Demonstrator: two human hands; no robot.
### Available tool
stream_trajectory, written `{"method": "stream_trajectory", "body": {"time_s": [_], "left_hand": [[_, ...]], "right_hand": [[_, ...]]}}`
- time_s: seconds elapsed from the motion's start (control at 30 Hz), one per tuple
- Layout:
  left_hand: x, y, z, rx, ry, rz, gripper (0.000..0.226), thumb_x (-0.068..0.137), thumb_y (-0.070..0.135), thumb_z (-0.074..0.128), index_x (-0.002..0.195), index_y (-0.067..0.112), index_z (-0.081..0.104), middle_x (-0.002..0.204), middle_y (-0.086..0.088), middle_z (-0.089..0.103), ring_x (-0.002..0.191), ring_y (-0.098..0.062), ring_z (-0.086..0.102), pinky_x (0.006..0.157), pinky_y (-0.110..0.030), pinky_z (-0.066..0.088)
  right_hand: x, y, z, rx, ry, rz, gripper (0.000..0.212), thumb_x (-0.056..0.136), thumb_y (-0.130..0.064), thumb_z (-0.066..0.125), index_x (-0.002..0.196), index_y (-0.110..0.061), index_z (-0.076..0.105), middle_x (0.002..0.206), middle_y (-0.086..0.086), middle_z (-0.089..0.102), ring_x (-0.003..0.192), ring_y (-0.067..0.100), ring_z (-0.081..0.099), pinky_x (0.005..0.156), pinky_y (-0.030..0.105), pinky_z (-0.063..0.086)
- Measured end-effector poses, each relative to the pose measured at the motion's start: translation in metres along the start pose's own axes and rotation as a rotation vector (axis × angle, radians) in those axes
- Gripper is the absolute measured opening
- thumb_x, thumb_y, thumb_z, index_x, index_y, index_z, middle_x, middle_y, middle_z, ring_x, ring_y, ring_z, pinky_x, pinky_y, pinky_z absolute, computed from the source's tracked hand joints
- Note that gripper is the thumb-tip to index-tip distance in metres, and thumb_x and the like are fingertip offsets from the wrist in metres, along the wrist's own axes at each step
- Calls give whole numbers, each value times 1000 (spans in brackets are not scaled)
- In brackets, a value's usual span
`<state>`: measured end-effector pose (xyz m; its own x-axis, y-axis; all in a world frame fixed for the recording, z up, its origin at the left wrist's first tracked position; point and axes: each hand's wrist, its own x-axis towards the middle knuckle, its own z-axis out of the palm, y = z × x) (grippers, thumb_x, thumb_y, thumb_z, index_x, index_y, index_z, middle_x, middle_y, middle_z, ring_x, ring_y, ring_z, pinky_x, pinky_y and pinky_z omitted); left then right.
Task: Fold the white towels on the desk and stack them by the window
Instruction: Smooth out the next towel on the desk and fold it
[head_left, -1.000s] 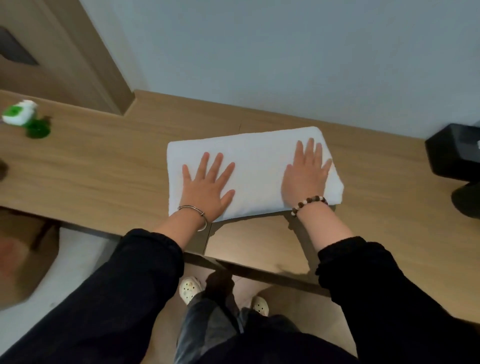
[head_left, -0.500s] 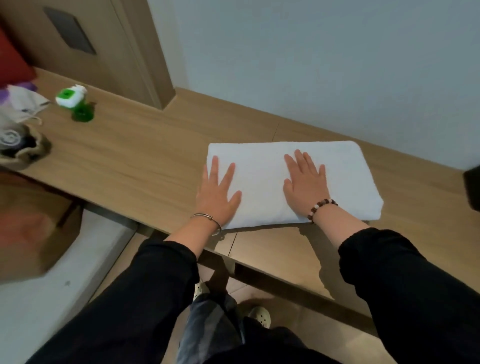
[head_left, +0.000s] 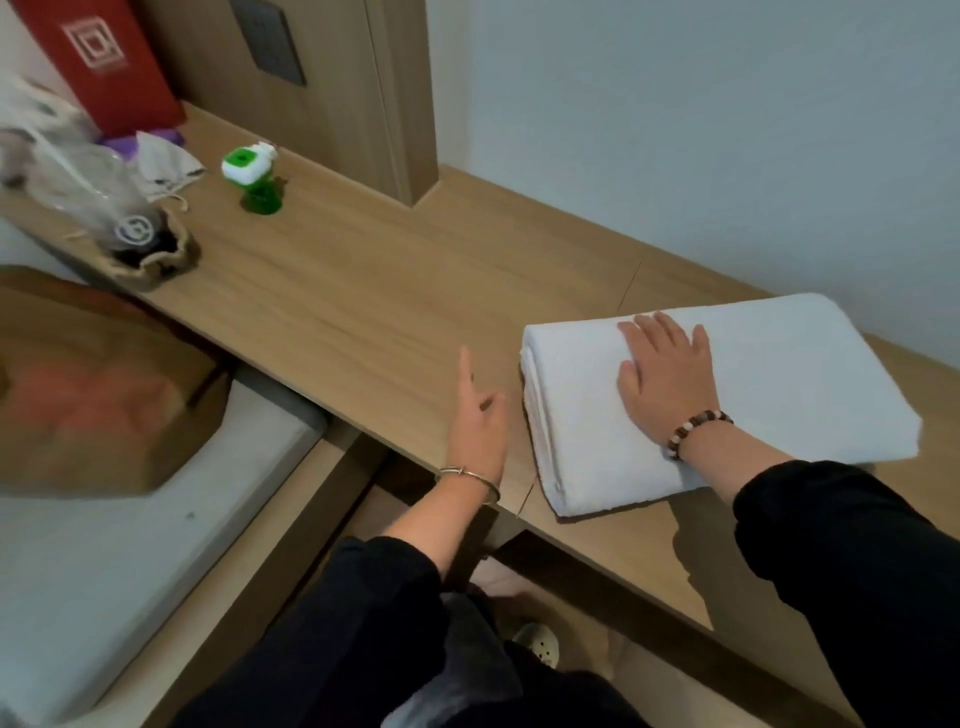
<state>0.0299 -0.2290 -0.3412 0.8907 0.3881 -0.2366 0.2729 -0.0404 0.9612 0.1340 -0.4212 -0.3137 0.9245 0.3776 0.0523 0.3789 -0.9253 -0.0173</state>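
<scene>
Towel (head_left: 810, 374) first: it lies folded into a thick white rectangle on the wooden desk (head_left: 363, 312), near the front edge, with its layered ends facing left. Our right hand (head_left: 667, 382) rests flat on top of it, palm down, fingers straight and only slightly apart. Our left hand (head_left: 478, 421) hovers just beside the layered end, apart from the cloth, fingers loose and straight, holding nothing; whether it touches the desk we cannot tell. We judge the fold done and this to be the pressing before the carry. To do it well, we should keep the right palm's weight even so the layers do not creep, slide the left hand under the stacked edges, and lift the bundle level. No window shows here, so we must find it before carrying. A green-capped bottle (head_left: 249, 174) stands well apart at the far left.
</scene>
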Motion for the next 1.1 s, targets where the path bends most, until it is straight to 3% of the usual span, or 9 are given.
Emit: {"method": "stream_trajectory", "body": {"time_s": [0.1,0.23,0.37,0.53,0.63,0.77,0.83,0.97,1.1], "left_hand": [[32,1,-13,36,-96,-102,80,86,-8,52,150,27,19,143,2,44,118,-9,50,67,-3,44],[53,7,-5,115,-359,-45,75,80,3,70,145,19,35,122,10,53,112,-5,49,84,-10,43],[67,5,-2,99,-398,6,46,78,-7,62,114,21,62,89,10,64,77,5,61,62,-6,47],[77,0,5,328,-401,138,42,79,-2,59,112,22,67,90,14,67,82,-4,61,72,-15,50],[86,-2,7,413,-365,210,39,80,-7,53,110,12,70,94,-2,71,81,-11,62,74,-19,48],[96,2,8,233,-422,26,39,83,-17,46,109,2,68,87,-12,66,70,-13,61,66,-23,56],[98,5,11,171,-402,-30,34,84,-15,48,107,1,67,83,-9,66,68,-9,62,63,-20,56],[93,9,17,102,-148,-123,20,81,-5,60,73,12,66,61,-1,61,56,-13,60,63,-26,57],[77,8,19,70,-26,-222,20,83,5,64,65,13,60,59,-5,63,51,-12,60,53,-22,54]], "right_hand": [[-4,0,1,32,27,-20,54,83,-28,30,131,-12,49,138,9,49,134,28,35,111,55,19],[-9,6,-3,67,32,-86,56,76,-27,33,126,-10,54,131,10,54,129,30,41,108,54,21],[-13,13,-5,85,29,-152,57,74,-28,32,123,-9,57,127,10,56,126,31,44,108,56,23],[-13,14,-3,92,20,-162,58,75,-29,32,123,-9,57,128,10,56,127,32,44,108,56,22],[-13,16,-2,96,14,-161,58,76,-30,32,124,-10,56,128,9,56,128,30,43,110,55,20],[-12,18,0,91,4,-134,53,78,-27,38,127,-12,53,131,7,54,131,27,40,113,53,15],[-11,15,1,81,10,-104,53,79,-26,39,128,-12,52,131,8,53,131,28,39,113,53,15],[-9,8,4,18,19,-35,55,80,-26,34,131,-9,48,133,9,50,131,29,37,111,54,16],[-8,6,6,-35,4,-5,56,81,-26,32,133,-10,45,134,9,48,131,29,35,110,55,17]]}}
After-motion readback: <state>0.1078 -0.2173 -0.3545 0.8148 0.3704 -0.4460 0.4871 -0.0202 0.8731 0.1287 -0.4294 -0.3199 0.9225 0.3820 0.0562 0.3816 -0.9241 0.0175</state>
